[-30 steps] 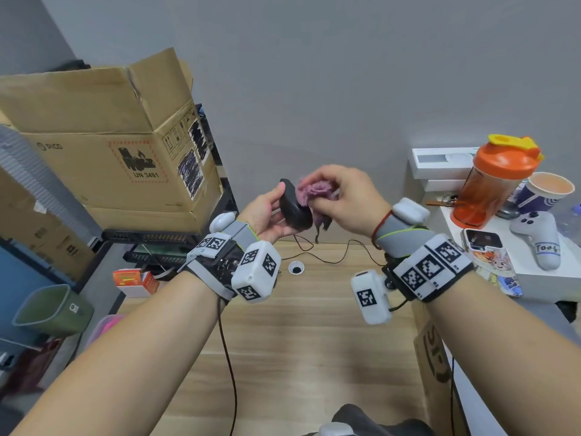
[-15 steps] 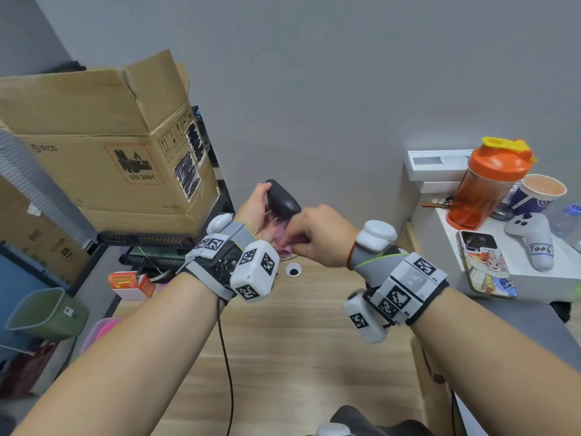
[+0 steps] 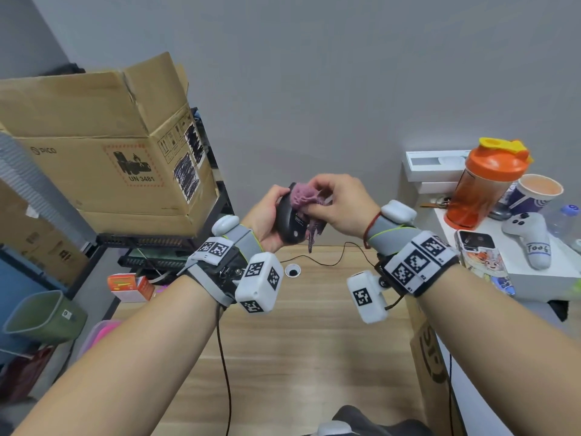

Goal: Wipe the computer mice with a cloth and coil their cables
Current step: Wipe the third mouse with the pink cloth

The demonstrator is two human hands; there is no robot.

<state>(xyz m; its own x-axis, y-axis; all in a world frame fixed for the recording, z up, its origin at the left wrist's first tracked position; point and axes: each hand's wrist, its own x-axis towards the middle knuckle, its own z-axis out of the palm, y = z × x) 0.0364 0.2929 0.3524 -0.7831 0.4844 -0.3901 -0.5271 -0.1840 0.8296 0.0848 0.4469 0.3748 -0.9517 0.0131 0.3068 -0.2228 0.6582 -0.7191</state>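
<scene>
Above the far edge of the wooden table [image 3: 283, 357], the left hand [image 3: 267, 221] has its grip curled round a black mouse [image 3: 287, 220], underside showing. The right hand [image 3: 341, 206] pinches a bunched purple cloth [image 3: 303, 196] against the mouse. The mouse's thin cable [image 3: 330, 262] trails on the table. Left of the table, a cardboard box [image 3: 103, 158] reads "PICO" and "UN 3481".

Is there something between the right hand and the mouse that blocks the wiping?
Nothing blocks it. Only the purple cloth lies between the right hand and the black mouse, which the left hand holds above the wooden table.
</scene>
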